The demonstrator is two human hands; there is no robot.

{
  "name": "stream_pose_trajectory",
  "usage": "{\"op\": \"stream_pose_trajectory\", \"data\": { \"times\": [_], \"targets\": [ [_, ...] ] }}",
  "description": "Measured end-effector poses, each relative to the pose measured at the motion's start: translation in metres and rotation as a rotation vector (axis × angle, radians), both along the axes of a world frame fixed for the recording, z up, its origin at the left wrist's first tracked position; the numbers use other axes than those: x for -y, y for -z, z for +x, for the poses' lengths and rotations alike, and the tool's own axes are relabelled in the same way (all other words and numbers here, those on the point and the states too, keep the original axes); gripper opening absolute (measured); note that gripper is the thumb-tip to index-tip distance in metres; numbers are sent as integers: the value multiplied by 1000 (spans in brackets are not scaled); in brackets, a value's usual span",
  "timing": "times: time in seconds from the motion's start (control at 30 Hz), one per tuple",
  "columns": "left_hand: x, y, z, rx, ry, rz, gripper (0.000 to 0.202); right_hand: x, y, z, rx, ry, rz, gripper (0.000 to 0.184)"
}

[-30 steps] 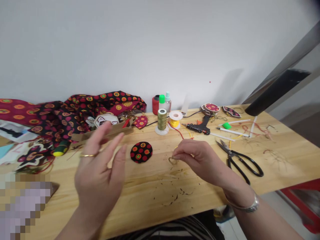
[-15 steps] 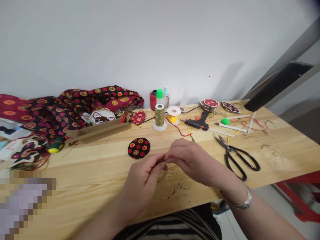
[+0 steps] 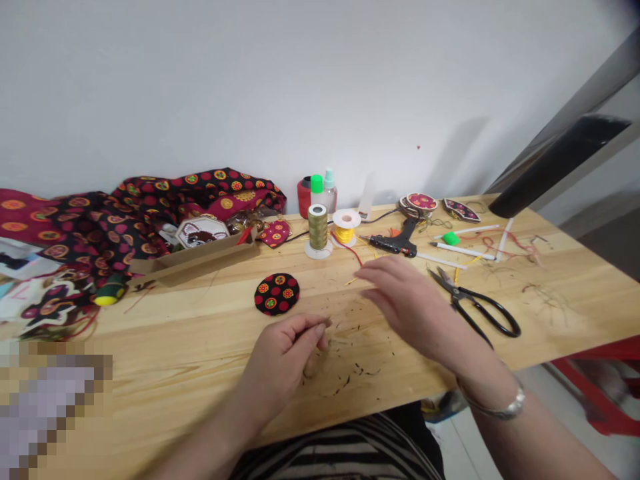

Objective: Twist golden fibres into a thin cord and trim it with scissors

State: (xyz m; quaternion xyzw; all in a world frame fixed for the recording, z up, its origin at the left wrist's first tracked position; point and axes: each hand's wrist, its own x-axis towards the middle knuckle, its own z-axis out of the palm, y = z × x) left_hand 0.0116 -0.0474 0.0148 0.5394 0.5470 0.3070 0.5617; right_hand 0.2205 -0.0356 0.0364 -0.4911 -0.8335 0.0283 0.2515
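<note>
My left hand (image 3: 287, 350) is closed in a pinch on a thin olive thread (image 3: 311, 368). A short end of it pokes past the fingertips and a loop hangs below the hand. To its right, my right hand (image 3: 395, 303) hovers above the table, fingers stretched out and nothing visible in them. A round patch of black fabric with red and orange motifs (image 3: 277, 294) lies flat just beyond my left hand. Beside my right hand rest black-handled scissors (image 3: 473, 303), blades slightly apart and partly covered by the wrist.
An olive thread spool (image 3: 318, 227) and a yellow cord spool (image 3: 345, 228) stand at the back. A black glue gun (image 3: 395, 243) lies right of them. Patterned cloth (image 3: 125, 207) and a cardboard tray (image 3: 200, 261) fill the left. Dark scraps (image 3: 357, 368) dot the tabletop.
My right hand has let go near the left fingertips and moved away to the right and up, its fingers spreading. My left hand has stayed nearly in place, its thread now showing.
</note>
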Motion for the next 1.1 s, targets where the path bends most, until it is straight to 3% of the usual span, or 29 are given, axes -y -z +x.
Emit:
{"op": "stream_pose_trajectory", "data": {
  "times": [0.1,0.17,0.3,0.67,0.9,1.1],
  "targets": [
    [-1,4,-2,122,-40,-124,14,10,10,40,199,364,16,24],
    [-1,6,-3,184,-71,-159,14,21,21,67,370,577,-88,25],
    [0,7,-3,291,-125,-222,16,39,39,101,472,798,-304,28],
    [-2,-1,-11,243,-151,-337,18,44,47,126,410,820,-429,22],
    [5,7,-8,418,-252,-379,20,43,40,115,395,1015,-525,28],
    [9,13,-2,472,-312,-346,19,51,38,117,396,828,-535,36]
  ]
}}
